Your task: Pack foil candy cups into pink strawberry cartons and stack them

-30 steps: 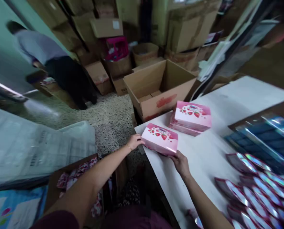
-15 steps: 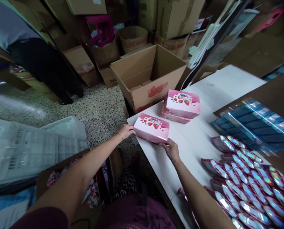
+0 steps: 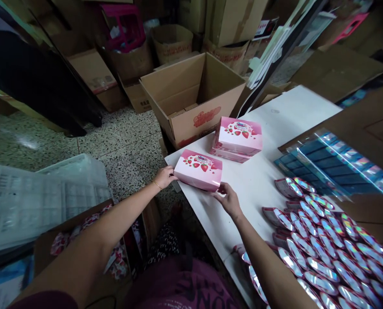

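Note:
A pink and white box with strawberry pictures (image 3: 198, 171) lies near the table's left edge, between my two hands. My left hand (image 3: 165, 177) grips its left end, fingers bent against the corner. At the near right corner, my right hand (image 3: 227, 199) holds the box with curled fingers, its thumb low along the front side. The far sides of the box and some fingertips are hidden. Just beyond it, a matching pink box (image 3: 239, 134) rests on top of another one.
A large open cardboard carton (image 3: 191, 116) stands past the table's end. Several shiny red-rimmed packs (image 3: 317, 236) fill the near right of the white table (image 3: 272, 124), with blue wrapped packs (image 3: 333, 163) behind. Translucent crates (image 3: 43, 197) stand left; a person's dark-trousered legs (image 3: 43, 81) are farther back.
My view has shifted slightly, so the scene sits a little farther left. Both hands remain at the pink box; the right thumb and fingers look slightly more spread.

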A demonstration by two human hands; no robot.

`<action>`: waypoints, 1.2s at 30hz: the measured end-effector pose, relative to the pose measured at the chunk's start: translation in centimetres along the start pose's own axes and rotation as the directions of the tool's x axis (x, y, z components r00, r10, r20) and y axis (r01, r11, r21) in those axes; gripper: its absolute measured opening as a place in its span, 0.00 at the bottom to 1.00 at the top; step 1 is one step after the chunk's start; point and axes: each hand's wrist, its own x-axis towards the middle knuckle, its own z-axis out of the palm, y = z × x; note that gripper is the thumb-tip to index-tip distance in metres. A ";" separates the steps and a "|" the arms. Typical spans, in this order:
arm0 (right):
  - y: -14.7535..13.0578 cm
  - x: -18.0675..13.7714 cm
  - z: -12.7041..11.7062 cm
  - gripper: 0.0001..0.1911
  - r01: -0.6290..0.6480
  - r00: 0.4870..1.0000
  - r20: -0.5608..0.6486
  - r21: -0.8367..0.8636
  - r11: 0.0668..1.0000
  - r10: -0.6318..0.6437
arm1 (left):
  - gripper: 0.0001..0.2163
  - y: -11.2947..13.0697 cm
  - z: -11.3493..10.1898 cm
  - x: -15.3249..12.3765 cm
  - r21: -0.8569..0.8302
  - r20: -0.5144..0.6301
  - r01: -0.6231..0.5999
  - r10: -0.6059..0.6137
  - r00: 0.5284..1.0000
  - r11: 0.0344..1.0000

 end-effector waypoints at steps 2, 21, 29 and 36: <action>-1.0 0.2 -1.0 0.33 0.126 0.986 -0.086 -0.162 0.979 -0.142 | 0.11 0.4 -0.1 -0.2 0.021 -0.062 0.033 -0.031 0.998 0.999; -2.4 2.0 1.0 0.28 0.525 0.851 0.313 -0.508 0.683 -0.421 | 0.23 2.4 2.0 0.4 0.357 -0.047 -0.303 0.340 0.939 0.884; 0.3 -0.3 2.3 0.26 0.532 0.842 0.369 -0.449 0.718 -0.393 | 0.21 1.5 3.9 -0.3 0.298 -0.044 -0.246 0.271 0.962 0.922; 0.7 0.9 1.7 0.25 -0.050 0.996 -0.076 0.019 0.999 0.051 | 0.20 1.8 2.7 1.3 -0.244 -0.098 0.044 -0.070 0.993 0.969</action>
